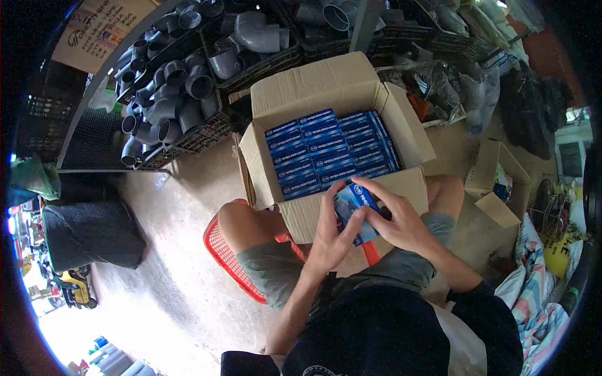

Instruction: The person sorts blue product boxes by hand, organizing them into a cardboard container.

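Between my two hands, just over the near flap of a cardboard carton, is a small blue printed box. My left hand grips its left side, with the thumb lying on the front face. On the other side my right hand holds it, fingers over the top edge and thumb on the front. The open cardboard carton stands before my knees, flaps folded outward. Rows of similar blue boxes fill it, stacked flat, with some standing on edge at the right.
A red plastic basket is beside my left leg. Black crates of grey pipe fittings line the back. A smaller open carton sits at right, near a striped sheet. Dark netting covers something at left.
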### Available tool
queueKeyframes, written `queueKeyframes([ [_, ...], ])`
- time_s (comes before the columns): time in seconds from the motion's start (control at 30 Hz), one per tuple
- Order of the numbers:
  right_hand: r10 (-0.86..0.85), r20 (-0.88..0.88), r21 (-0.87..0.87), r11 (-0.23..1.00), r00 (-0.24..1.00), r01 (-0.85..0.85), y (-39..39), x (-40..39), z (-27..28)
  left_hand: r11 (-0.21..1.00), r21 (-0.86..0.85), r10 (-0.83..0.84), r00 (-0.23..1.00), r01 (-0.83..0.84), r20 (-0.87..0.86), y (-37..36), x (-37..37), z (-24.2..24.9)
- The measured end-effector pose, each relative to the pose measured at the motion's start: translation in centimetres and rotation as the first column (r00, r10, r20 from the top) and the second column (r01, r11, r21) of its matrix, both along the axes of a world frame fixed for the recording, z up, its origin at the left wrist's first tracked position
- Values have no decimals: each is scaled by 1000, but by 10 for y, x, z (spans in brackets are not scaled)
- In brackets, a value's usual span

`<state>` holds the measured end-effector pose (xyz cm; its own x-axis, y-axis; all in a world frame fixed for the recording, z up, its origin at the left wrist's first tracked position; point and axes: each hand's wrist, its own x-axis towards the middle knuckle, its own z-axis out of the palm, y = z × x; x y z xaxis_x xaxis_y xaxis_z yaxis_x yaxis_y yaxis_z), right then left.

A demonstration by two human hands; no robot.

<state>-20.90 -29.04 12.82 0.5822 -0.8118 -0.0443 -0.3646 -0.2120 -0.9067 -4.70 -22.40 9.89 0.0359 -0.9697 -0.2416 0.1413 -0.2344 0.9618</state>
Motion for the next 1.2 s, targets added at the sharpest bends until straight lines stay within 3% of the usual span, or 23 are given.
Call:
queueKeyframes([
  [0.07,40,39,352,935,998,-52,-1,0,18,995,41,99,979,-94,-176,4,-2,-14],
  [0.1,83,42,491,866,996,-93,-2,-2,31,974,225,104,904,-9,-414,2,6,-5],
  [0.13,120,50,621,774,992,-125,-2,-5,40,969,240,94,803,63,-588,2,13,-2],
  [0.17,331,-100,422,868,938,-261,-11,-10,44,959,265,100,755,100,-648,1,18,-1],
  [0.23,426,-357,240,902,832,-359,-14,-2,61,927,285,53,669,243,-742,5,28,-4],
  [0.27,441,-483,153,893,756,-423,-16,1,66,916,309,63,668,256,-741,6,27,-7],
  [0.33,308,-612,-78,893,729,-443,-19,-3,62,892,357,88,668,277,-738,9,23,-14],
  [0.37,261,-644,-147,880,719,-451,-29,-10,61,894,233,-65,626,382,-777,14,35,-17],
  [0.4,213,-671,-213,862,711,-459,-40,-12,60,919,223,-41,641,326,-766,17,38,-17],
  [0.43,32,-702,-325,875,712,-360,-53,-5,68,939,214,-15,655,269,-756,20,38,-12],
  [0.53,-132,-769,-400,863,626,-309,-107,-2,51,961,230,45,729,156,-683,42,53,-14],
  [0.63,9,-923,-232,785,385,-574,-133,-4,4,965,251,103,764,80,-637,72,74,-25],
  [0.73,192,-922,-102,718,336,-689,-141,-24,-54,958,285,208,737,-22,-643,103,94,-30],
  [0.83,387,-803,108,842,453,-529,-146,-29,-68,955,287,276,600,-80,-751,125,108,-30],
  [0.93,456,-753,258,868,475,-424,-155,-24,-70,948,270,317,562,-168,-764,142,111,-31],
  [1.07,497,-714,266,844,493,-465,-154,-25,-75,940,190,322,553,-283,-768,167,118,-38],
  [1.2,520,-630,360,854,576,-376,-153,-39,-86,912,152,355,546,-382,-759,202,123,-46],
])
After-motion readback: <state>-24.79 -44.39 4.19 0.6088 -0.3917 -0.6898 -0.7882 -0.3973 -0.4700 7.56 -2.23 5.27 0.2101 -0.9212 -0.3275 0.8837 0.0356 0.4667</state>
